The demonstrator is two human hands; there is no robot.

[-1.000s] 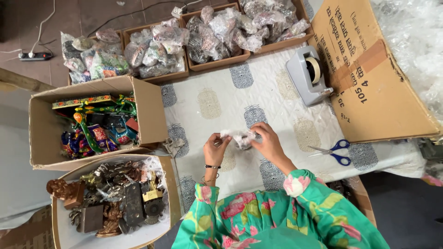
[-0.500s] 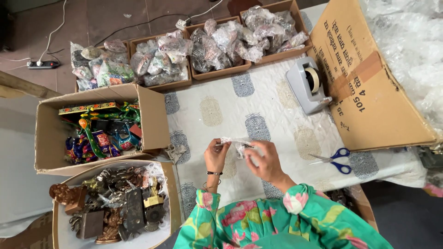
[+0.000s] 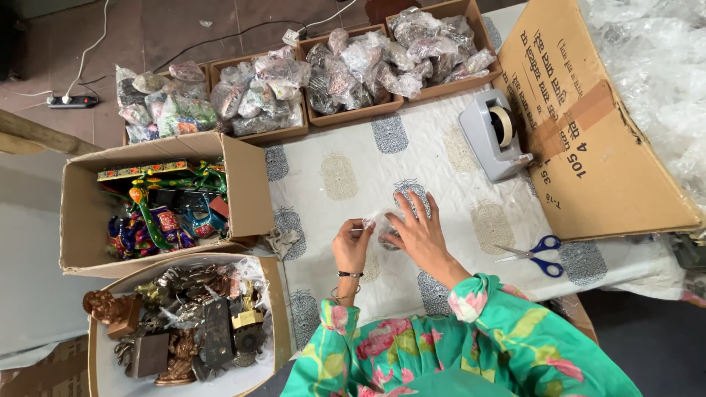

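Both my hands meet over the white patterned table cloth [image 3: 346, 154]. My left hand [image 3: 351, 244] pinches one end of a small item wrapped in clear plastic [image 3: 379, 224]. My right hand [image 3: 416, 229] covers the wrap's other side, fingers spread over it. What is inside the wrap is too small to tell. My sleeves are green with pink flowers, and a dark bangle sits on my left wrist.
A grey tape dispenser [image 3: 494, 136] and blue-handled scissors [image 3: 533, 252] lie to the right, beside a big cardboard box [image 3: 588, 132]. Trays of wrapped packets [image 3: 353, 66] line the far edge. At left stand a box of colourful figures [image 3: 158, 206] and a box of metal figurines [image 3: 187, 327].
My hands have shifted slightly on the wrap, the right hand now spread over it; the camera view has drifted a little.
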